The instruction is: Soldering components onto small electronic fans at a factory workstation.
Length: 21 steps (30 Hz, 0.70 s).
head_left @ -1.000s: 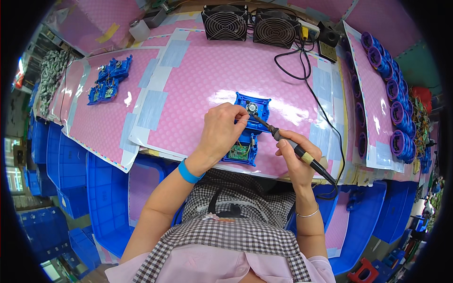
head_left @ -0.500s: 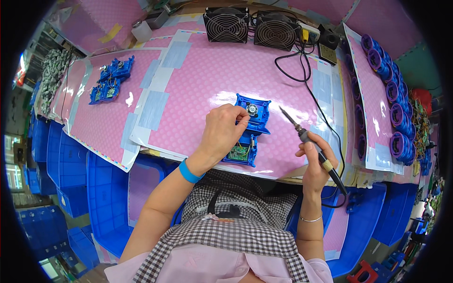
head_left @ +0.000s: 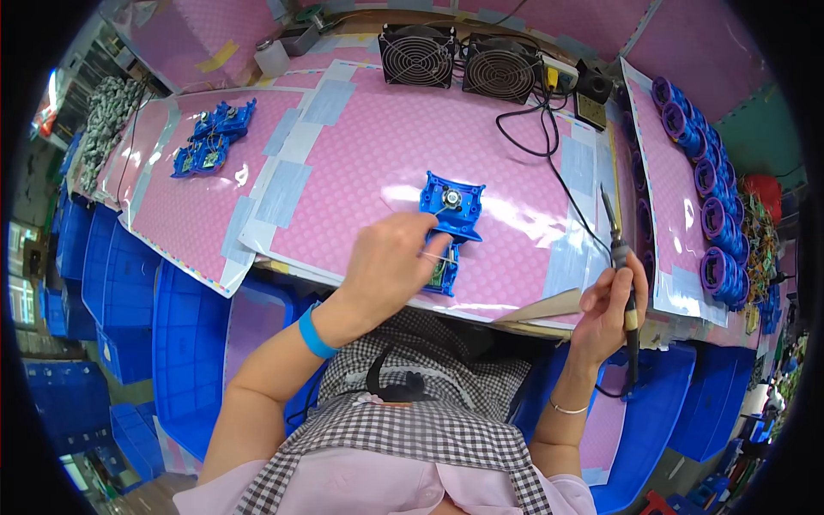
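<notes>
On the pink-covered table lies an opened blue plastic housing in two joined parts. Its far part bears a small round speaker. The near part holds a green circuit board, partly hidden by my left hand. That hand is closed in a pinch over the housing's left side, with a thin strand of solder wire showing at its fingers. Off to the right, my right hand grips a soldering iron by its handle. The iron stands nearly upright, its tip pointing away from me and clear of the housing.
More blue housings lie at the left. Two black fans stand at the back beside an iron stand. The iron's black cable crosses the right side. Purple-rimmed blue parts line the far right; blue bins sit below the table edge.
My right hand has carried the soldering iron to the right, away from the housing, and turned it more upright. My left hand has shifted slightly left and nearer me, uncovering the speaker more.
</notes>
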Tool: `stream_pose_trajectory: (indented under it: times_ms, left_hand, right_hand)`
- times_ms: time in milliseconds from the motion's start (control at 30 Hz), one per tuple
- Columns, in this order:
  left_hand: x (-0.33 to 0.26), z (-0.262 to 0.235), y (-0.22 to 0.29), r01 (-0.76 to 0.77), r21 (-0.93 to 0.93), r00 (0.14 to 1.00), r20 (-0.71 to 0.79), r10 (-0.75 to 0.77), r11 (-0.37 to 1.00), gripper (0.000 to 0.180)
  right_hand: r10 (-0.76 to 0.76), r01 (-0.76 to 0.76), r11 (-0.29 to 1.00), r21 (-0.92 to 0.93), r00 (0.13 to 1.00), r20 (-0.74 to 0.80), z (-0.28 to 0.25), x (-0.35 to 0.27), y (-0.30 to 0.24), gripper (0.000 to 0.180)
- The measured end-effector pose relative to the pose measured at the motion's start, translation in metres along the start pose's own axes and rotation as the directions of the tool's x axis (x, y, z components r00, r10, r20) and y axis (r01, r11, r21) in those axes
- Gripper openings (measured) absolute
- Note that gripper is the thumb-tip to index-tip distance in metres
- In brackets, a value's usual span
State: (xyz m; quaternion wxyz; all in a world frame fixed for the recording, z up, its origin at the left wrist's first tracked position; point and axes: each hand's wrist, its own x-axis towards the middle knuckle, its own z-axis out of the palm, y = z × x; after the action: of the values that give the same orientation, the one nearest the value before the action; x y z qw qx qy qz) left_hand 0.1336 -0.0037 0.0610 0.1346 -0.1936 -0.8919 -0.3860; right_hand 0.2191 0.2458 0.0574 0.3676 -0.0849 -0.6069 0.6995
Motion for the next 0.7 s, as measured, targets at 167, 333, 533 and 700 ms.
stream_pose_trajectory:
  times_ms: [167, 333, 533, 700]
  left_hand:
    - [0.013, 0.022, 0.028, -0.016, 0.397, 0.852, 0.486, -0.196, 0.918, 0.038]
    - [0.029, 0.025, -0.034, -0.207, 0.439, 0.902, 0.431, -0.003, 0.874, 0.017]
    - [0.063, -0.102, -0.191, 0.204, 0.750, 0.965, -0.044, -0.259, 0.630, 0.015]
    - [0.107, -0.121, -0.250, 0.258, 0.811, 0.951, -0.119, -0.285, 0.525, 0.019]
  right_hand:
    - [-0.029, 0.021, 0.996, 0.091, 0.996, 0.089, 0.031, 0.009, -0.001, 0.024]
    - [-0.071, 0.070, 0.997, 0.016, 0.991, 0.112, 0.013, 0.005, -0.001, 0.023]
    - [-0.006, 0.007, 0.999, -0.040, 0.999, 0.034, -0.005, -0.017, -0.018, 0.023]
    - [-0.045, 0.036, 0.988, -0.150, 0.997, -0.057, -0.015, -0.023, -0.033, 0.023]
